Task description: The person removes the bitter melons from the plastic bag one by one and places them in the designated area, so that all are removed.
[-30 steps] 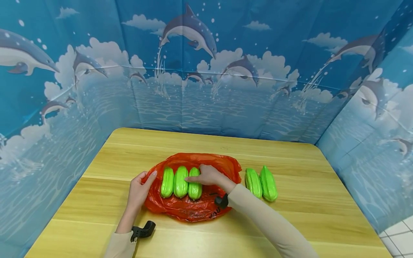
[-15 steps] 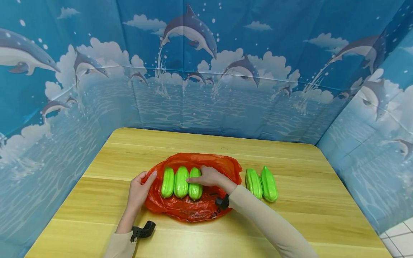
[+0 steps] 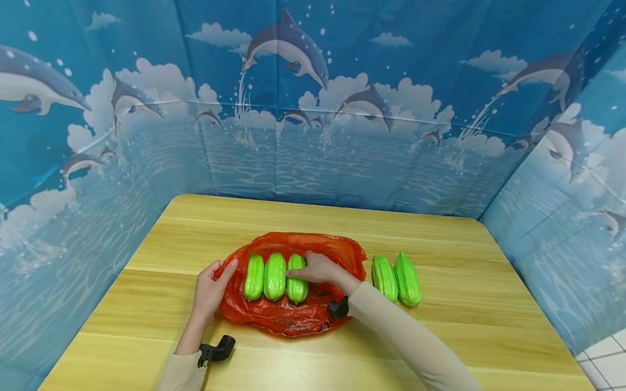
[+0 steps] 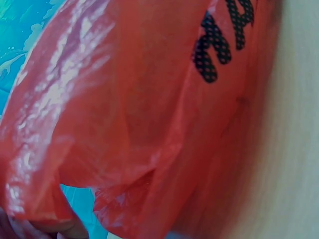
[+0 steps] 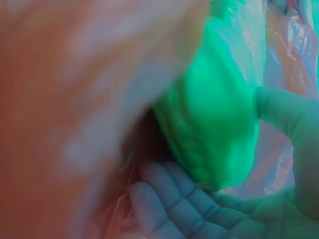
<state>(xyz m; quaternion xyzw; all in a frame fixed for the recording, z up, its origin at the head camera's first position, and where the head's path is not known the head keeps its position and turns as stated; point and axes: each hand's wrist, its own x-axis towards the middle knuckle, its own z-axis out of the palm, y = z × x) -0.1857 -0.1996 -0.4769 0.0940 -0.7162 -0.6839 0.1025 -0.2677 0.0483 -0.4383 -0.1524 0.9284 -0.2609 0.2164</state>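
Observation:
A red plastic bag (image 3: 254, 315) lies on the table with its mouth spread open. Three green bitter melons stand side by side in it: the left one (image 3: 254, 277), the middle one (image 3: 275, 279) and the right one (image 3: 298, 293). My left hand (image 3: 210, 290) pinches the bag's left edge between thumb and fingers; the left wrist view is mostly filled by red plastic. My right hand (image 3: 320, 267) grips the right bitter melon, its thumb on the left side. In the right wrist view the fingers (image 5: 174, 199) curl under that bitter melon (image 5: 214, 114).
Right of the bag, two more bitter melons lie on the wood table (image 3: 455, 315), one (image 3: 385, 278) beside the other (image 3: 407, 279). A blue dolphin-print curtain (image 3: 303, 174) hangs behind the table and along both sides.
The right bitter melon has shifted slightly to the right with my right hand, whose thumb has come off the middle one. My left hand stays put on the bag.

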